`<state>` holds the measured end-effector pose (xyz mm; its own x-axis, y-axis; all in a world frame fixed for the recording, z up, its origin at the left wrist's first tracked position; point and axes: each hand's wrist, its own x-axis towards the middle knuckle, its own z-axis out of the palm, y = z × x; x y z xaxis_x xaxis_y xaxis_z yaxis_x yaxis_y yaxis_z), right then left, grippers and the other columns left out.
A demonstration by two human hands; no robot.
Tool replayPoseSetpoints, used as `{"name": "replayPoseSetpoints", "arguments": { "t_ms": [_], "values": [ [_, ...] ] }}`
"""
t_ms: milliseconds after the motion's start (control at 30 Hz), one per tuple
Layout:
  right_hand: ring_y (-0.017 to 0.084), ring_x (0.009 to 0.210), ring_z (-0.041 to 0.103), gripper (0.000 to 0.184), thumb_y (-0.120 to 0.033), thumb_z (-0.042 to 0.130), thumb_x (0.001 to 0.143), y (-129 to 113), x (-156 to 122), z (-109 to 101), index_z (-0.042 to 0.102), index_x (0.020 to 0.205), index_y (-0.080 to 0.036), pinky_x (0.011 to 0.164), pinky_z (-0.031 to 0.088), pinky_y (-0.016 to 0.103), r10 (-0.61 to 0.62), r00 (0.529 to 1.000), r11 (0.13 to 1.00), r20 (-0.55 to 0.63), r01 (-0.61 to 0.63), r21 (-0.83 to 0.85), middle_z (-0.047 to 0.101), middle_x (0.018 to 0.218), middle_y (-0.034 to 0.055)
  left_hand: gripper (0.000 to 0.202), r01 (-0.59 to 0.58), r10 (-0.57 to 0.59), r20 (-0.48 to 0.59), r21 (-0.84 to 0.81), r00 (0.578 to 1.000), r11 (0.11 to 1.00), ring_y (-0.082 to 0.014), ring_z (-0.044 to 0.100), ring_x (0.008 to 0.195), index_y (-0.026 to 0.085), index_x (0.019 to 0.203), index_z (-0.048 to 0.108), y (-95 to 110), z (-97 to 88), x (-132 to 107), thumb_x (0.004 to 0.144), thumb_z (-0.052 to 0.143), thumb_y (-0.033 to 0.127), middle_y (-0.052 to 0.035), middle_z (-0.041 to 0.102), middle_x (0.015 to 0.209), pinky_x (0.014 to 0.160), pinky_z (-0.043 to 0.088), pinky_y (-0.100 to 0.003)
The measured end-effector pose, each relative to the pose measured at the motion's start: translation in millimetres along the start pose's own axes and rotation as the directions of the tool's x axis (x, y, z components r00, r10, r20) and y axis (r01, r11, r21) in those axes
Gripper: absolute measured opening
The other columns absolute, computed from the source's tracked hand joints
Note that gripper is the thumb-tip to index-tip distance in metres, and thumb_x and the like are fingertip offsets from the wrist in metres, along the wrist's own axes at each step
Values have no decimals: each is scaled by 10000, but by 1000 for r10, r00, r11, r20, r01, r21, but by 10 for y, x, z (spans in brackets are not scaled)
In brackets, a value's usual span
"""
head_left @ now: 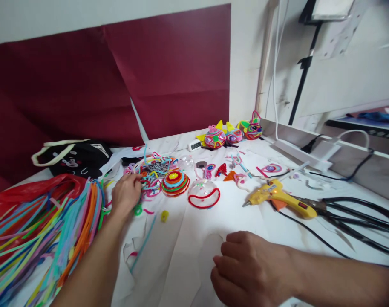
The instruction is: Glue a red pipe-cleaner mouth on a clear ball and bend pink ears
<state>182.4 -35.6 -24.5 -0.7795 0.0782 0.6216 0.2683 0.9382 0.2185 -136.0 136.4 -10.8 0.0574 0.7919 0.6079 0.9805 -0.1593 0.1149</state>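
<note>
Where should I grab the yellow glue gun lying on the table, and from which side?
Take the glue gun by its handle, the long part running right toward the cord, coming from above with the right hand. It lies flat with its nozzle pointing left; keep clear of that end.

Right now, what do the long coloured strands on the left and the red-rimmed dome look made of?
Long strands: probably pipe cleaners, fuzzy matte fibre over wire, judging by their thin, even, bent lines; the wire is not visible. Red-rimmed dome: seemingly clear glossy plastic, since the cloth shows through; its rim looks like fuzzy red strand.
</note>
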Motion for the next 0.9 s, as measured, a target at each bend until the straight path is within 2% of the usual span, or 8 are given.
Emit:
{"name": "replayPoseSetpoints", "arguments": {
  "t_ms": [133,233,467,600,667,767,833,900],
  "values": [
    [113,425,340,225,-163,523,871,10,-7,-14,552,648,-161,434,159,308,-5,1000,1000,22,5,12,440,516,-32,230,63,-87,166,145,982,987,-333,647,765,176,845,704,-242,87,-51,771,535,314,-170,712,877,656,456,-391],
    [115,445,349,192,-172,543,877,31,-24,-8,549,685,-165,443,172,305,6,998,1000,56,-7,24,446,537,-37,232,74,-111,187,195,976,978,-302,637,698,198,790,698,-261,114,-82,803,516,342,-150,713,827,594,421,-351],
    [127,464,336,196,-177,484,922,38,-57,7,541,734,-167,459,170,312,30,996,998,81,-35,55,454,565,-35,237,121,-126,6,218,992,968,-236,543,607,185,795,670,-311,52,-67,852,481,317,-109,670,747,525,325,-301],
    [130,480,330,182,-185,492,925,34,-62,15,538,749,-168,469,168,314,34,995,998,92,-39,59,454,574,-35,140,145,-135,-63,198,989,969,-189,446,510,190,723,663,-355,30,-1,777,574,283,-45,602,597,483,255,-268],
    [132,492,336,149,-182,510,918,32,-66,31,544,774,-167,474,169,313,31,995,997,100,-37,62,459,582,-36,96,144,-134,-71,181,989,973,-175,452,525,194,716,669,-352,17,63,754,595,241,-21,598,598,498,275,-258],
    [133,501,339,131,-172,515,919,27,-70,55,549,792,-175,476,189,307,49,993,996,106,-57,74,460,580,-43,136,174,-170,-41,177,985,969,-175,510,588,178,815,691,-342,-19,208,815,561,218,-18,619,664,555,364,-277],
    [131,502,338,147,-165,509,925,28,-66,53,552,786,-180,474,217,299,69,991,993,111,-79,89,463,575,-48,175,224,-228,0,190,974,956,-171,565,656,162,907,678,-349,-39,330,880,542,269,-21,637,750,627,449,-316],
    [127,504,346,160,-175,517,931,35,-57,33,557,776,-178,472,248,289,77,988,990,131,-91,110,480,578,-48,253,253,-271,64,207,960,945,-171,620,803,143,1011,637,-365,-34,463,910,550,358,-40,655,923,748,508,-364]
  ]
}}
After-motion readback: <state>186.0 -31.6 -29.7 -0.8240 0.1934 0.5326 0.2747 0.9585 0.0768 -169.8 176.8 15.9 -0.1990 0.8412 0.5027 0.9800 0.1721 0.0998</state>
